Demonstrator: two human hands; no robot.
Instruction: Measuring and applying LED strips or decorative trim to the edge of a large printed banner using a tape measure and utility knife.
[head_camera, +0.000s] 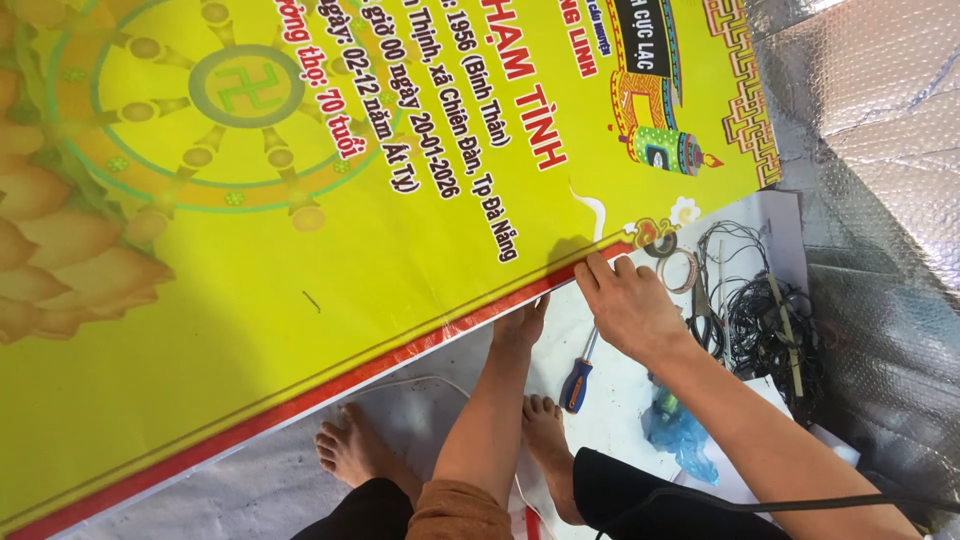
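We are looking down past our knees at a large yellow printed banner (300, 250) whose red-bordered lower edge (300, 400) runs as one long line from about eight o'clock, low at the left, up to about two o'clock, near the middle right of the view. That edge is the thing both hands meet, and its long axis lies across our reach, not along it. Our right hand (628, 305) rests on top of the edge at its two o'clock end, fingers together and curled over the border, pressing down on it; whether the thumb pinches underneath is hidden. Our left hand (520, 325) comes up from six o'clock and goes under the same edge just beside the right, at its nine o'clock; its fingers vanish behind the board, so we cannot tell how they are set. The two hands are close together, with the right one farther along the edge. At six o'clock from the right hand a blue-handled screwdriver (580, 375) lies on the white sheet (620, 410), untouched, with a crumpled blue bag (680, 432) near it and a tangle of black wires (765, 325) at three o'clock.
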